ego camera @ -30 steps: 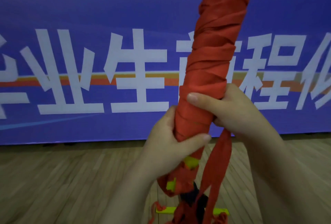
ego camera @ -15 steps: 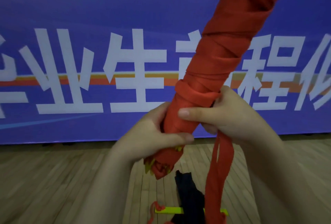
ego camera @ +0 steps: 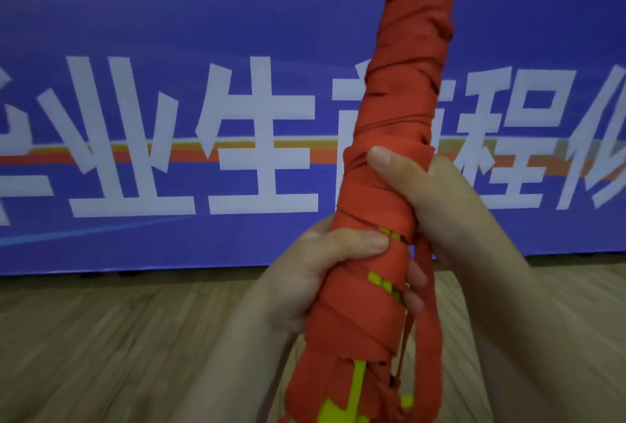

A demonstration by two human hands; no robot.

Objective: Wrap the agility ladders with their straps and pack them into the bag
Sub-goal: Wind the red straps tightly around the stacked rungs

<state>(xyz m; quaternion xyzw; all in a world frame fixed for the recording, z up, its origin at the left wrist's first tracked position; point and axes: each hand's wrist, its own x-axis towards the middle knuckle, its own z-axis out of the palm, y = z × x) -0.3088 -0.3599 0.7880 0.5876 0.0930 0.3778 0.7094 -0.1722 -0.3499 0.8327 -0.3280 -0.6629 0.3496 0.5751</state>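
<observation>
Here we hold the ladder bundle (ego camera: 389,192) upright in the air in front of the blue banner (ego camera: 169,33), above the wooden floor (ego camera: 101,355) and resting on nothing. Our left hand (ego camera: 305,283) is closed round its lower part, thumb across the front and fingertips (ego camera: 415,278) showing on the far side. Our right hand (ego camera: 443,209) is closed round it just above, thumb laid flat over the edge of a red turn. The red strap (ego camera: 410,50) covers the upper length tightly, but lower down the turns sit wider apart, and the yellow rungs (ego camera: 359,385) show through the gaps and poke out at the bottom end. A loose strap tail (ego camera: 432,338) hangs from under the right hand down past the bundle; whether that hand pinches the tail as well as the bundle we cannot tell. As we judge it, the wrapping is in its last stretch, and the risk lies there: if either hand eases off before the tail is pulled taut and fastened, the lower turns may slacken and slide, and the rungs may fan out of the end. A tail left dangling might also snag when the bundle goes into the bag, which is not in view, and a slack bundle would pack badly.
</observation>
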